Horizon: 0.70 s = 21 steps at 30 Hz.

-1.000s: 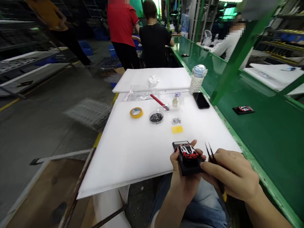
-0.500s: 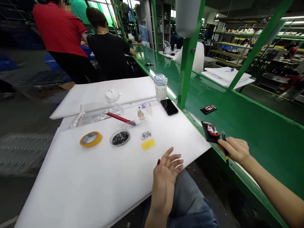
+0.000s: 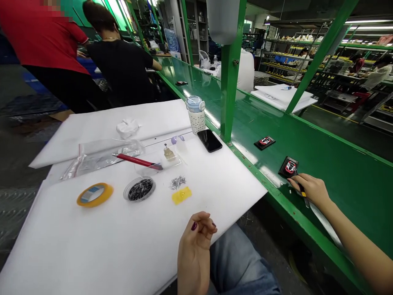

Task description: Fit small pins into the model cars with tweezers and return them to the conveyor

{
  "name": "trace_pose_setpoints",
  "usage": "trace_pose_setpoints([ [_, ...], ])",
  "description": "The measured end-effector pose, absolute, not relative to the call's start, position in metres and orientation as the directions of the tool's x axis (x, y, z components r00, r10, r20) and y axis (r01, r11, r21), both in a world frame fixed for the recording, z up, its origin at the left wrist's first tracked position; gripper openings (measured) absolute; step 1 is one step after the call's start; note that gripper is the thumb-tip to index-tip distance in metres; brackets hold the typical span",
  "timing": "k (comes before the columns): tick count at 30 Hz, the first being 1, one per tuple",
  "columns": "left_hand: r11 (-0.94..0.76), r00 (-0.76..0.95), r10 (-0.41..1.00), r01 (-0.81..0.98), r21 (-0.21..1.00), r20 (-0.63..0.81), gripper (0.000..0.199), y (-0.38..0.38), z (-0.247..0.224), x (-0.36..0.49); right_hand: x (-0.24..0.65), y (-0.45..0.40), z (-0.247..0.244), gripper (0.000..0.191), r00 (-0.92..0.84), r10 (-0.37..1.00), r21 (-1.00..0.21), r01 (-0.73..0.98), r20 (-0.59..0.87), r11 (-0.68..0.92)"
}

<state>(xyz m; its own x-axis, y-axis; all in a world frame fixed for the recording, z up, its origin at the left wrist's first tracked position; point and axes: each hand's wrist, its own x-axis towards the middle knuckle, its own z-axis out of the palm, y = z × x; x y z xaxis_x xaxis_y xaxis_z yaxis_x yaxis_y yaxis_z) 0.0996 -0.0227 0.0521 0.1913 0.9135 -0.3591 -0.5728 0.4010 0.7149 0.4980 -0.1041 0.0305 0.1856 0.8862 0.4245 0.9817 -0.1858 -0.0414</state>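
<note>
Our right hand [image 3: 309, 190] has its fingers clamped on the tweezers [image 3: 303, 193], yellow grip showing, just beside the little red-and-white model car [image 3: 290, 166] on its black base, lying on the green bench [image 3: 337, 164]. Our left hand [image 3: 195, 241] hangs at the near edge of the white board [image 3: 76, 237], fingers loosely curled together, holding nothing

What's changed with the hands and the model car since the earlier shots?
The left hand let go of the black base carrying the red-and-white model car; it now lies on the green bench beside the right hand, which still grips the yellow-handled black tweezers. The left hand drew back, fingers curled, near the white board's edge. The yellow tape roll stayed put.
</note>
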Motion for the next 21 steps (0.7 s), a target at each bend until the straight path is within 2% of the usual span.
trace_pose_setpoints([
  [6,0.393,0.159,0.915,-0.567,0.724,-0.371,0.03,-0.018,0.052,0.094,0.515,-0.023,0.054,0.035,0.376,0.852,-0.227,0.923,0.364,-0.31],
  [10,0.375,0.125,0.919,-0.566,0.734,-0.373,0.029,-0.019,0.047,0.086,0.545,0.055,0.049,0.05,0.554,0.802,-0.372,0.809,0.225,-0.455],
  [14,0.353,0.084,0.924,-0.564,0.746,-0.373,0.03,-0.019,0.04,0.082,0.557,0.088,0.035,0.059,0.679,0.72,-0.46,0.689,0.143,-0.56],
  [18,0.358,0.096,0.924,-0.559,0.748,-0.37,0.029,-0.02,0.039,0.084,0.552,0.091,0.033,0.06,0.722,0.678,-0.536,0.629,0.136,-0.563],
  [21,0.372,0.133,0.922,-0.56,0.74,-0.363,0.03,-0.02,0.041,0.086,0.542,0.088,0.045,0.064,0.725,0.672,-0.619,0.599,0.15,-0.508],
])
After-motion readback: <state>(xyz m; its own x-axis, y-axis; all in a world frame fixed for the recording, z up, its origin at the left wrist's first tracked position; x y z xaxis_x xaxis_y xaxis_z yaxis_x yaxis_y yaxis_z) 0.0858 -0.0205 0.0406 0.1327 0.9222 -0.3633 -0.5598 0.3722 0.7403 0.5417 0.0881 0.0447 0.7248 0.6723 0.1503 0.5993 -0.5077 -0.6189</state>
